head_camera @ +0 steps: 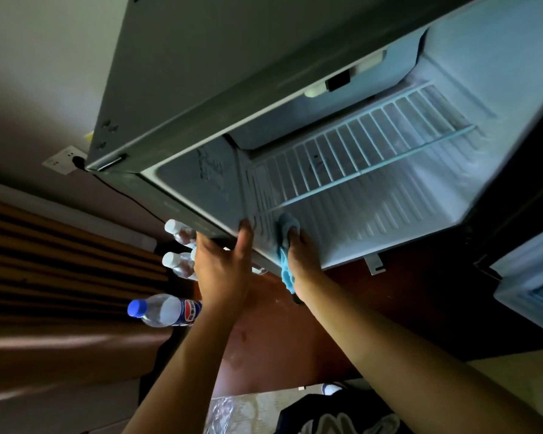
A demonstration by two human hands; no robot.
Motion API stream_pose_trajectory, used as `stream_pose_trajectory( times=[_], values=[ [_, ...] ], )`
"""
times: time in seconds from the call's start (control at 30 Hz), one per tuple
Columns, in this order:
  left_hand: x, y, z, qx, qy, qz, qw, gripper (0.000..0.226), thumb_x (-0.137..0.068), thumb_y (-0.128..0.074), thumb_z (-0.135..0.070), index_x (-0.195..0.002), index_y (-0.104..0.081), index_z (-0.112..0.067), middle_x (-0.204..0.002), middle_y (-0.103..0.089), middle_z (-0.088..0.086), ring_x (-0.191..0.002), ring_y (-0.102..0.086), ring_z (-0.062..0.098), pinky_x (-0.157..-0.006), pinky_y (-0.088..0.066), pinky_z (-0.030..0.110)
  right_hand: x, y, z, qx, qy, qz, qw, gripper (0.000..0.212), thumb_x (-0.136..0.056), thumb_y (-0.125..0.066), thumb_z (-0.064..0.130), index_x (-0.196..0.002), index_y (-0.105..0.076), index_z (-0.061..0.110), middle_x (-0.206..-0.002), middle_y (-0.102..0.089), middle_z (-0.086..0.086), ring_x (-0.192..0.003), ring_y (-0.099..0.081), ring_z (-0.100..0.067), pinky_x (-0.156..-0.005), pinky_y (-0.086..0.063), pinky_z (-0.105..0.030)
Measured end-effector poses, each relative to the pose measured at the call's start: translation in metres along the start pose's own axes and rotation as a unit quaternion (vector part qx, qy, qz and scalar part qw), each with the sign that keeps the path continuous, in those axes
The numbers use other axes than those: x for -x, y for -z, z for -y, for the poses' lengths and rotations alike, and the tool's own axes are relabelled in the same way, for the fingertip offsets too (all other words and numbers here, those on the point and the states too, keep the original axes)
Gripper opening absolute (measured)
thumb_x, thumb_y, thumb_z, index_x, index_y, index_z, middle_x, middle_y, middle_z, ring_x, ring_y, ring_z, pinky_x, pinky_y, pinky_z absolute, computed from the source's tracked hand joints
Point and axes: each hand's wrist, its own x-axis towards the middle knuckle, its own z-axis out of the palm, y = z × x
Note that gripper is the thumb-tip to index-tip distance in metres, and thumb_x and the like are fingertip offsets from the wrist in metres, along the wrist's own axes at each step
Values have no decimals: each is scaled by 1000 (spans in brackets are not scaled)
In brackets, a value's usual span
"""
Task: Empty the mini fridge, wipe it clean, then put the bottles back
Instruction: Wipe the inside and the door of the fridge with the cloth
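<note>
Blue cloth (287,228) meets the white floor of the emptied mini fridge (389,195) as the wiping step of the job appears to be under way. The right hand (301,252) presses the cloth against the ribbed floor just inside the front lip, fingers curled over its bunched upper end while a loose tail hangs down past the wrist. The left hand (224,267) steadies the fridge at its lower left front edge, fingers (245,228) fairly straight and laid against the rim, gripping nothing else.

Inside, 1 wire shelf (373,142) spans the compartment and no bottles are visible in it, so the emptying looks finished. The wipe seems to sit at the near left corner; the next move likely calls for sweeping the cloth back and across the floor, then over the shelf and side walls, keeping pressure even over the ribs before any restocking.

Counted outside the fridge: 3 bottles stand on the floor to its left. 2 are clear with white caps, the farther (179,231) and the nearer (177,263), both partly hidden by the left hand. The 3rd, a blue-capped bottle (163,310) with a red, white and blue label, stands closest to the camera. 1 cloth and 2 hands are in play. The open door (527,280) shows at right, a wall socket (65,159) at left.
</note>
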Motion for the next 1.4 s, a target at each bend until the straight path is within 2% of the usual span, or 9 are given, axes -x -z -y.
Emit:
stream_pose_trajectory(
  times=[0.2,0.27,0.37,0.53,0.63,0.77,0.97,1.2,1.4],
  values=[
    [1,-1,-1,26,7,1,1000,49,-76,-64,-52,-108,-60,-15,-87,-70,-14,-82,-65,-8,-75,-48,15,32,-11,28,-58,129,47,989,23,-100,-43,31,-95,-62,17,-96,-68,-10,-92,-65,-25,-79,-50,-40],
    [0,-2,-1,19,-1,4,1000,53,-75,-63,-54,-108,-61,-13,-85,-70,-14,-81,-64,-9,-70,-46,9,37,-16,27,-51,149,57,986,20,-101,-42,31,-103,-61,23,-104,-68,-4,-94,-65,-16,-79,-50,-28],
    [0,-2,-1,20,0,13,1000,56,-74,-62,-57,-105,-61,-10,-87,-73,-2,-84,-70,9,-74,-52,24,32,-18,15,-7,167,63,984,18,-104,-40,32,-115,-54,32,-113,-64,1,-95,-62,-3,-76,-45,-9],
    [-1,-1,0,9,-1,6,1000,57,-74,-60,-59,-109,-61,-14,-97,-72,-1,-93,-67,10,-75,-46,13,17,-21,4,1,109,38,993,42,-103,-42,30,-141,-45,11,-142,-49,-8,-130,-47,-22,-110,-35,-41],
    [-2,-1,1,10,-1,14,1000,49,-77,-62,-52,-107,-64,-13,-96,-72,-4,-92,-65,-3,-73,-41,4,10,-15,-2,-31,57,15,998,30,-104,-42,25,-116,-58,3,-115,-62,-20,-110,-58,-35,-95,-45,-50],
    [-3,-1,2,6,-1,23,1000,58,-74,-57,-59,-102,-65,-8,-88,-72,-5,-84,-66,-3,-67,-40,5,14,-14,8,-46,61,2,997,25,-102,-44,28,-97,-63,13,-96,-66,-14,-93,-63,-29,-84,-50,-46],
    [-3,-2,1,14,6,22,1000,52,-74,-61,-54,-101,-64,-9,-87,-72,-3,-82,-67,3,-66,-43,9,25,-20,11,-8,146,53,988,47,-90,-39,48,-122,-58,19,-115,-65,-8,-107,-62,-24,-92,-50,-45],
    [0,0,-2,16,-15,19,1000,17,-83,-73,-30,-86,-64,-16,-70,-68,-25,-68,-64,-11,-57,-40,1,-4,-15,-6,-32,73,53,995,26,-102,-44,24,-124,-56,20,-121,-63,-11,-113,-59,-26,-98,-45,-50],
    [-1,-2,-2,17,-6,14,1000,23,-84,-72,-31,-92,-63,-12,-68,-68,-23,-66,-64,-11,-55,-41,2,-13,-8,-19,6,10,12,1000,35,-103,-42,27,-124,-59,5,-120,-62,-20,-111,-58,-33,-95,-46,-42]
  ],
)
